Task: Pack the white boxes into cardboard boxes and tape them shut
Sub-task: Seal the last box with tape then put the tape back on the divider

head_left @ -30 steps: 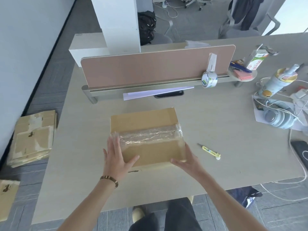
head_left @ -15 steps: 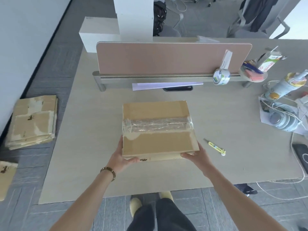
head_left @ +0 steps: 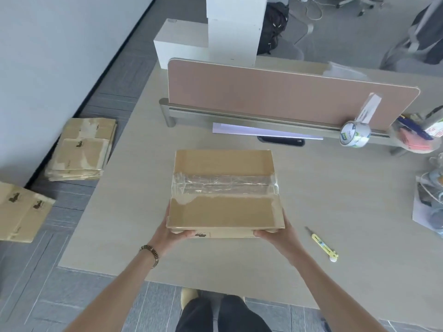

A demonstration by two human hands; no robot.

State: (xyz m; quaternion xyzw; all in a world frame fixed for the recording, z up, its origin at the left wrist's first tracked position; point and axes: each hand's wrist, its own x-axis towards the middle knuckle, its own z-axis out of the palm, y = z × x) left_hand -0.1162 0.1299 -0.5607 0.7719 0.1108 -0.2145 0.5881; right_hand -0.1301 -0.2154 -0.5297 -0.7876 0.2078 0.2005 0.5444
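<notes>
A closed cardboard box (head_left: 225, 212) with a wide strip of clear tape (head_left: 225, 185) across its top is lifted above the middle of the desk (head_left: 134, 212). My left hand (head_left: 172, 232) grips its near left corner from below and my right hand (head_left: 278, 233) grips its near right corner; most of the fingers are hidden under the box. A roll of clear tape (head_left: 354, 138) hangs on the rail of the pink divider (head_left: 287, 92). White boxes (head_left: 232, 27) are stacked behind the divider.
A yellow utility knife (head_left: 323, 245) lies on the desk to the right of the box. Flattened cardboard boxes (head_left: 81, 149) are piled on the floor at the left, with more (head_left: 21, 212) nearer me. Cables and clutter (head_left: 431, 188) crowd the desk's right edge.
My hands moved from the box's top and side to its near bottom corners and raised it off the desk toward me. The camera view has swung to the left.
</notes>
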